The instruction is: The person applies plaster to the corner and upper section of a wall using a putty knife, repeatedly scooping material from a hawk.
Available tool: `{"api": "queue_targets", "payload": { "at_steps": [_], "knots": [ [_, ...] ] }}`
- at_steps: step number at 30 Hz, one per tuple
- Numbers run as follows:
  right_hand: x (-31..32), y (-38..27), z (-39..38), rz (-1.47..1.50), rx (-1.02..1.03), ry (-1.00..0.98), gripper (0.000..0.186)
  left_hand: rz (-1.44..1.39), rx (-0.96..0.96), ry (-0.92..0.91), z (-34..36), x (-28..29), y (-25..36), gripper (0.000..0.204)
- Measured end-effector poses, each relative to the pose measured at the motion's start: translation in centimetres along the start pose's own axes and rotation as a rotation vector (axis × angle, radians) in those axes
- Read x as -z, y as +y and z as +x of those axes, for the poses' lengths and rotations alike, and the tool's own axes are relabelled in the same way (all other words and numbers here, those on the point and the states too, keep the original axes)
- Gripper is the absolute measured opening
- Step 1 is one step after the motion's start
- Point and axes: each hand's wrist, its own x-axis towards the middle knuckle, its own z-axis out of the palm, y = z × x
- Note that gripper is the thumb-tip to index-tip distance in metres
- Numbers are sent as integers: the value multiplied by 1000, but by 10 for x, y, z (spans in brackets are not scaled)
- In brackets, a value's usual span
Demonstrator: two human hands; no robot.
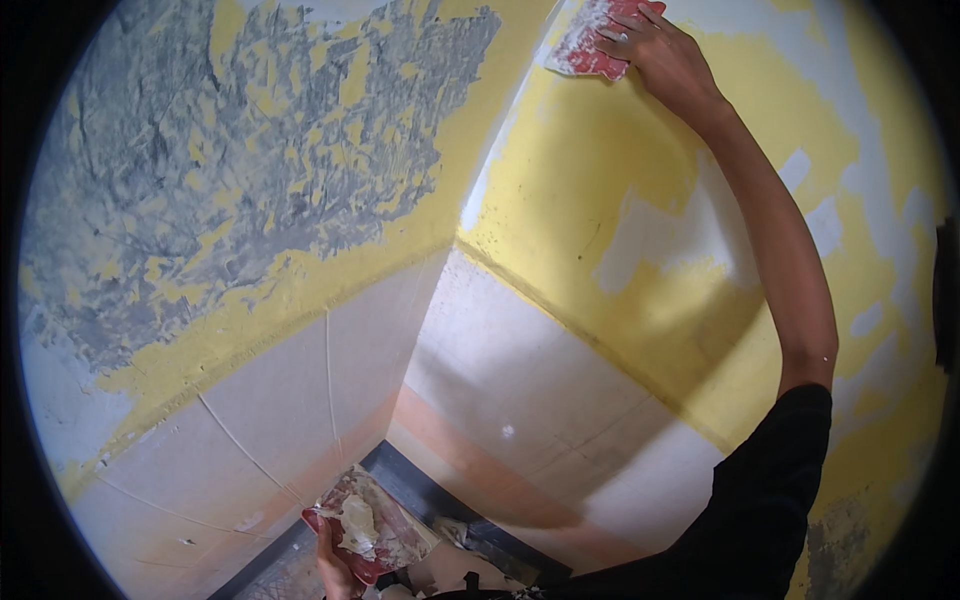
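Note:
High on the yellow right-hand wall (560, 170), close to the corner, my right hand (675, 65) grips a red putty spreader (592, 45) smeared with white putty. Its blade lies against the wall, and my arm is stretched far up. Low down by the floor, my left hand (338, 574) is closed round the edge of a second red putty spreader (408, 535). A lump of white putty (358, 526) sits on that one's face, with thinner smears around it. Part of my left hand is cut off by the lower edge.
On the left wall (300, 120), rough grey patches break through yellow paint. Pale tiles (520, 340) with a ledge above cover the lower part of both walls, which meet at a corner. A dark skirting band (430, 490) runs along the bottom. White putty patches (640, 240) mark the right wall.

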Motion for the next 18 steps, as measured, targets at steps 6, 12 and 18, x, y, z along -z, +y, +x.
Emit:
{"api": "queue_targets", "payload": {
  "at_steps": [6,12,18],
  "knots": [
    [-66,-13,-14,-32,-78,4,37,3,34,-26,4,10,-7,53],
    [-69,-3,-23,-107,-67,-93,33,39,56,-65,7,7,-9,52],
    [-34,-16,-5,11,-147,254,18,51,47,-57,-2,0,-3,52]
  ]
}}
